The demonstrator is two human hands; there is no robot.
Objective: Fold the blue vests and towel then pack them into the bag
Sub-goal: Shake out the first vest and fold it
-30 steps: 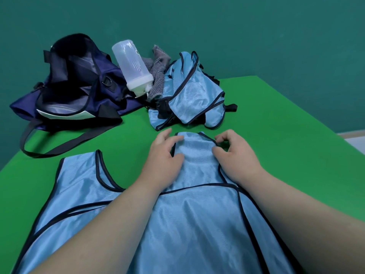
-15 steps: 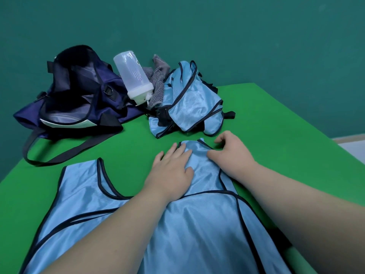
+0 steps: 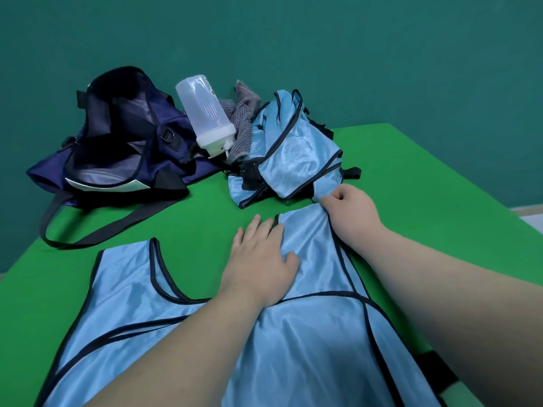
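Note:
A light blue vest (image 3: 308,342) with dark trim lies spread flat on the green table, its shoulder straps pointing away from me. My left hand (image 3: 261,259) presses flat on the right strap with straight fingers. My right hand (image 3: 349,212) pinches the far end of that strap with curled fingers, right beside a crumpled pile of more blue vests (image 3: 293,154). A grey towel (image 3: 244,124) is bunched behind that pile. The navy bag (image 3: 117,142) lies open at the back left.
A clear plastic bottle (image 3: 205,113) with a white lid leans tilted between the bag and the towel. The bag's long dark strap (image 3: 97,230) trails over the table toward the vest. The green table (image 3: 440,201) ends at the right edge; a teal wall stands behind.
My left hand went from curled on the strap to flat on it. My right hand slid farther along the strap to its end, near the vest pile.

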